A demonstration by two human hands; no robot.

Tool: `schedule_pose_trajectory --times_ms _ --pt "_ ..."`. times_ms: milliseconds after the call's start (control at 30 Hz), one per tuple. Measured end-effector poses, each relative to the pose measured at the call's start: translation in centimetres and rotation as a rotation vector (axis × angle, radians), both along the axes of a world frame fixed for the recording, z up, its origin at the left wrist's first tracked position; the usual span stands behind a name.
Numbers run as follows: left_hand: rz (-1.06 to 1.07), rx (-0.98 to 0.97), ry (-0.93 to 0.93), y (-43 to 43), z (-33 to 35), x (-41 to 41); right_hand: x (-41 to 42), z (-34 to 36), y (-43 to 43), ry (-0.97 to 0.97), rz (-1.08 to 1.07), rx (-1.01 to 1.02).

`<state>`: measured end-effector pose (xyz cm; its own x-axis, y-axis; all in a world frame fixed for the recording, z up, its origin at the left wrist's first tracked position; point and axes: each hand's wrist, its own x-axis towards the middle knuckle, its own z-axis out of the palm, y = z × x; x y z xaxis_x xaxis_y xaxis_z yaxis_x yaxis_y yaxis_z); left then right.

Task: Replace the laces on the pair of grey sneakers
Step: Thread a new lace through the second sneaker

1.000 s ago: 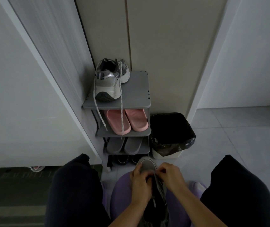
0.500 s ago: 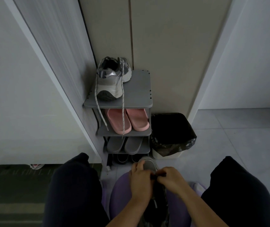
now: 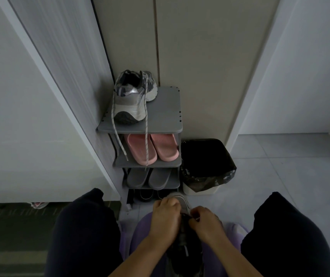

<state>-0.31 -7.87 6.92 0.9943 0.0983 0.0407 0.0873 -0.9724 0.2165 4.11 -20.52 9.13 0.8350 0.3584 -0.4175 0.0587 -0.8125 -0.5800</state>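
One grey sneaker [image 3: 132,100] stands heel-forward on the top shelf of the grey shoe rack [image 3: 166,124]. Its speckled lace [image 3: 146,140] hangs loose over the shelf edge, down past the pink slippers. The second grey sneaker [image 3: 186,238] lies on my lap between my knees, toe pointing away. My left hand [image 3: 165,220] grips its front part on the left side. My right hand [image 3: 205,223] pinches a dark lace at the eyelets near the toe. Most of that shoe is hidden by my hands and the dim light.
Pink slippers [image 3: 153,147] and grey slippers [image 3: 149,176] fill the lower shelves. A bin with a black bag [image 3: 206,166] stands right of the rack. A dark mat [image 3: 14,236] lies at the left, tiled floor [image 3: 292,172] at the right. My knees flank the purple cushion [image 3: 140,234].
My right hand drew slightly right and back along the shoe while pinching the lace. My left hand shifted a little forward over the toe. The view dipped slightly.
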Motion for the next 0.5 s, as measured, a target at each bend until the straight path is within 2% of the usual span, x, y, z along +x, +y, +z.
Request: schedule_pose_trajectory --times_ms 67,200,300,334,400,501 --pt "0.018 -0.038 -0.003 1.2 0.7 -0.4 -0.1 -0.5 -0.1 -0.017 -0.004 -0.033" --pt "0.209 -0.242 -0.089 5.7 3.1 -1.5 -0.1 -1.3 -0.1 -0.041 0.023 -0.074" --pt "0.186 -0.277 -0.205 8.2 4.6 -2.0 -0.2 -1.2 0.4 -0.135 0.112 -0.136" --pt "0.11 -0.272 -0.196 8.0 5.1 -1.9 -0.3 -1.1 0.6 -0.19 0.145 -0.1" --pt "-0.071 -0.296 -0.133 6.6 5.8 -1.4 -0.2 -0.5 1.2 -0.282 0.181 0.128" --pt "-0.138 -0.34 -0.156 4.3 5.9 -0.2 0.0 1.2 1.9 -0.174 0.115 0.464"
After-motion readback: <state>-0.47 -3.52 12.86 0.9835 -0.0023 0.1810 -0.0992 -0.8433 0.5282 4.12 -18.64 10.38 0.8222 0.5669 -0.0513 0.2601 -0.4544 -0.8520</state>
